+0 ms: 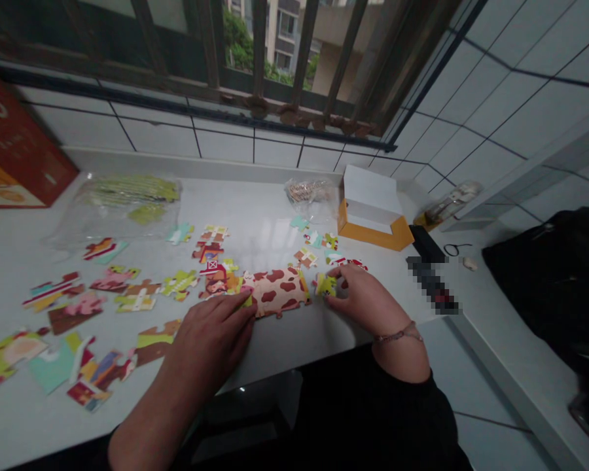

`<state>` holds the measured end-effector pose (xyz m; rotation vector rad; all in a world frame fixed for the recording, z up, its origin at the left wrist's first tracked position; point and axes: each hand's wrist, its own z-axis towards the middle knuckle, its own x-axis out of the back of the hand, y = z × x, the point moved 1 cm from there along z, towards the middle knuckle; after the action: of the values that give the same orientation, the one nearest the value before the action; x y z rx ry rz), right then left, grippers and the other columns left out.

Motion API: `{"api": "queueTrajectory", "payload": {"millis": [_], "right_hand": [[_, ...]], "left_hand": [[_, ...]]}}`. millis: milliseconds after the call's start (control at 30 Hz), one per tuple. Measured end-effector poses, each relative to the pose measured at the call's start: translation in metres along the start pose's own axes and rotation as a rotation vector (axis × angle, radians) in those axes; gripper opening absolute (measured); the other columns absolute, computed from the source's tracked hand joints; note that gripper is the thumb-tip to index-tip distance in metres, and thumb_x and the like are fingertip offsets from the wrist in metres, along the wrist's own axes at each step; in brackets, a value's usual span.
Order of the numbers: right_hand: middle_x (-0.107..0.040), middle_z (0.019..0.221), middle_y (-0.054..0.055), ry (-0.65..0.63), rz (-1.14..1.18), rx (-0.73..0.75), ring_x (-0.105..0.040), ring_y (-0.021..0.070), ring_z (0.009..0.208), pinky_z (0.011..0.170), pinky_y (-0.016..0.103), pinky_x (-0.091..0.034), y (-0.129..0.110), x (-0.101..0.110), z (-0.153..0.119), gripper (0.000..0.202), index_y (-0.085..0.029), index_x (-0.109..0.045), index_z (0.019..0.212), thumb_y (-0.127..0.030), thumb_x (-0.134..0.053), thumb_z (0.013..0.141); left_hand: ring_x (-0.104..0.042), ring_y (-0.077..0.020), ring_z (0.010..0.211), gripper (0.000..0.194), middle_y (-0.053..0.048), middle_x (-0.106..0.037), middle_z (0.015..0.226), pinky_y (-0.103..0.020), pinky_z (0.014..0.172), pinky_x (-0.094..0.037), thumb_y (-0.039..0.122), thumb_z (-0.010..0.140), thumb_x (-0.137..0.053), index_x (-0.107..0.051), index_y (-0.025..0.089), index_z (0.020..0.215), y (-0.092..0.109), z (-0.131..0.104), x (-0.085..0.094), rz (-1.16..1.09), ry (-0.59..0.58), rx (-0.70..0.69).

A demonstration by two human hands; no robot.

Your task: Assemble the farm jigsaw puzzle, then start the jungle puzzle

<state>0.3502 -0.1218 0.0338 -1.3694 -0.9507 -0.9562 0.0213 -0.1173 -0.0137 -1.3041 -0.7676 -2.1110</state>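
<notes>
Your right hand [360,294] pinches a green puzzle piece [324,285], just right of the cow section [279,292]; your left hand [218,327] touches that section, its grip hidden. Probably light, stiff card; hold edges, sparing tabs.

Flat cream-and-brown cow-patterned jigsaw section [279,290], interlocked pcs, cow's head at L end, knobs showing along bottom edge. Small lime-green jigsaw pc w/ white bit [326,285]: pinched, just R of section, not joined. Multicolored loose jigsaw pcs [136,296] scattered L, mostly apart.
</notes>
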Motion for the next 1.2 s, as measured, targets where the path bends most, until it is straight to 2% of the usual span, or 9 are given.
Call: {"api": "queueTrajectory", "payload": {"millis": [200,500,667,1033,1133,1200], "right_hand": [[-0.071,0.126,0.010,-0.099,0.080,0.151,-0.068,0.0217,0.109,0.100,0.036,-0.054,-0.011,0.000,0.002,0.045,-0.018,-0.072,0.126,-0.006,-0.076,0.083],[-0.076,0.130,0.007,-0.190,0.141,0.179,-0.073,0.0220,0.109,0.098,0.036,-0.056,-0.032,0.008,-0.012,0.051,-0.024,-0.072,0.132,-0.004,-0.075,0.085],[-0.078,0.132,0.007,-0.202,0.145,0.185,-0.074,0.0230,0.111,0.099,0.036,-0.057,-0.038,0.007,-0.014,0.053,-0.025,-0.073,0.132,-0.002,-0.073,0.084],[-0.077,0.134,0.005,-0.180,0.172,0.190,-0.074,0.0219,0.113,0.100,0.035,-0.056,-0.034,0.005,-0.012,0.056,-0.028,-0.072,0.133,0.000,-0.070,0.084],[-0.077,0.124,0.005,-0.150,0.139,0.144,-0.074,0.0217,0.107,0.094,0.034,-0.055,-0.033,0.007,-0.016,0.051,-0.025,-0.072,0.130,-0.002,-0.073,0.084],[-0.076,0.116,0.006,-0.108,0.111,0.093,-0.073,0.0224,0.102,0.090,0.034,-0.055,-0.033,0.004,-0.022,0.041,-0.023,-0.073,0.126,-0.009,-0.077,0.088]], "left_hand": [[-0.078,-0.0369,0.118,0.032,-0.014,-0.080,0.140,-0.058,0.096,-0.065,0.025,0.107,-0.054,-0.081,0.023,0.124,-0.001,-0.001,-0.001,-0.035,0.004,0.016],[-0.078,-0.0378,0.119,0.033,-0.014,-0.080,0.140,-0.061,0.099,-0.064,0.025,0.105,-0.055,-0.082,0.024,0.124,-0.001,0.000,-0.001,-0.067,-0.008,0.043],[-0.077,-0.0405,0.119,0.033,-0.015,-0.079,0.141,-0.064,0.097,-0.064,0.024,0.105,-0.056,-0.082,0.021,0.124,0.000,0.001,-0.001,-0.063,-0.023,0.033],[-0.078,-0.0365,0.118,0.032,-0.013,-0.080,0.140,-0.058,0.098,-0.064,0.026,0.105,-0.054,-0.081,0.024,0.124,0.000,0.002,0.000,-0.035,-0.019,0.031],[-0.078,-0.0368,0.117,0.032,-0.014,-0.081,0.138,-0.058,0.097,-0.065,0.027,0.106,-0.054,-0.081,0.023,0.122,-0.001,0.003,0.000,-0.030,-0.017,0.026],[-0.078,-0.0372,0.117,0.031,-0.014,-0.081,0.138,-0.059,0.096,-0.065,0.027,0.106,-0.054,-0.081,0.023,0.121,-0.001,0.004,0.000,-0.030,-0.017,0.027]]}}
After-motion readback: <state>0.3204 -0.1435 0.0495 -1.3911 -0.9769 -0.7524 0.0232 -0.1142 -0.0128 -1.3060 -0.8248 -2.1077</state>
